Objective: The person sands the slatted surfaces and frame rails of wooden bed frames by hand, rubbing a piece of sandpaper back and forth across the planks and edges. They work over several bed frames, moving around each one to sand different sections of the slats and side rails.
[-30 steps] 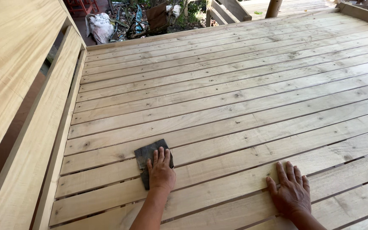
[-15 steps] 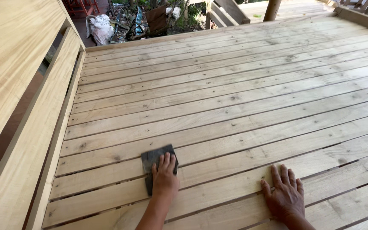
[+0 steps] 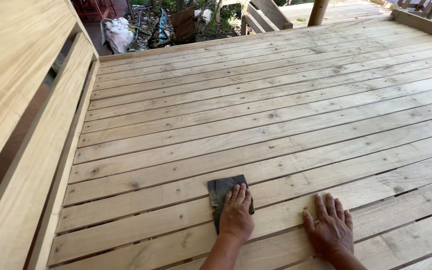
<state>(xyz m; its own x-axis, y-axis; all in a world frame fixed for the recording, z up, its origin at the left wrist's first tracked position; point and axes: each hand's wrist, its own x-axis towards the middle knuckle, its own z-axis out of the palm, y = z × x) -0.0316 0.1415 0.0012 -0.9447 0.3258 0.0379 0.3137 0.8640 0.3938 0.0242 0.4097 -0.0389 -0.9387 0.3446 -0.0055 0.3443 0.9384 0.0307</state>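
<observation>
My left hand [image 3: 236, 215] presses flat on a dark grey sheet of sandpaper [image 3: 222, 189] that lies on a pale wooden deck plank [image 3: 156, 200]. The fingers cover the sheet's near half and its far edge sticks out beyond the fingertips. My right hand [image 3: 331, 231] rests palm down, fingers spread, on the plank just to the right and holds nothing. The two hands are a short gap apart near the bottom edge of the view.
Wooden planks [image 3: 276, 90] run across the deck with dark gaps between them. A slatted wooden wall or bench [image 3: 21, 100] rises along the left. Beyond the far edge lie a white sack [image 3: 117, 34] and plants. A wooden post [image 3: 318, 11] stands at the back.
My left hand has slid the sandpaper to the right along the plank, closer to my right hand. The right hand has stayed planted on the deck.
</observation>
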